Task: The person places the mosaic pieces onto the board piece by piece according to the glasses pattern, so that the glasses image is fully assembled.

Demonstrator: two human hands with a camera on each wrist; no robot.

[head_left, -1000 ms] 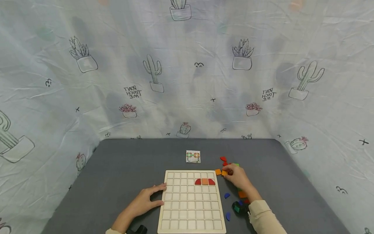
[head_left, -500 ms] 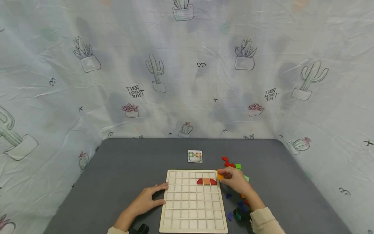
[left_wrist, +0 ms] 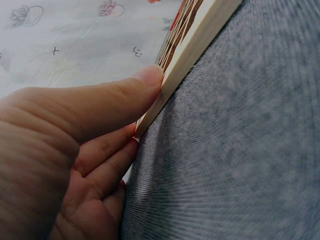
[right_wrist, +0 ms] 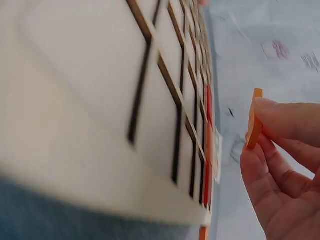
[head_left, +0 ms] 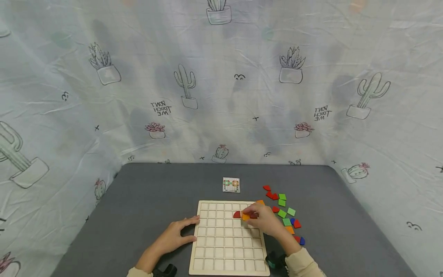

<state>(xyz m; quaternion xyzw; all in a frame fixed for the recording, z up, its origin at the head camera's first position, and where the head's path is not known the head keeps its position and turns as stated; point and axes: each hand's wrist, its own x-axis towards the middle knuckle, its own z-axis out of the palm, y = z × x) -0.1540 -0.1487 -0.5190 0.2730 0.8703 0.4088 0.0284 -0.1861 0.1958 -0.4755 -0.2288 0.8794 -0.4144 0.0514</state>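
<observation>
My right hand (head_left: 266, 219) pinches an orange square tile (right_wrist: 253, 127) between thumb and fingers. In the right wrist view the tile shows edge-on, above the wooden grid board (head_left: 228, 272). Beneath that hand, a red quarter-round piece (head_left: 237, 214) sits in a cell of the board's second row from the back. Another red piece (head_left: 254, 216) lies in the same row, partly covered by the fingers. My left hand (head_left: 174, 235) touches the board's left edge, thumb and fingertips spread along it; the left wrist view shows the thumb (left_wrist: 147, 80) against the wooden rim.
Behind the board lies a small pattern card (head_left: 231, 184). Loose tiles are scattered to the right: green squares (head_left: 282, 213), red pieces (head_left: 297, 224), a blue piece (head_left: 302, 241) and orange squares (head_left: 289, 229). A patterned curtain (head_left: 221, 96) hangs behind the grey table (head_left: 155, 192).
My right hand has picked up the orange square tile from beside the board and carried it left over the red pieces' row. The left hand keeps its place on the board's edge.
</observation>
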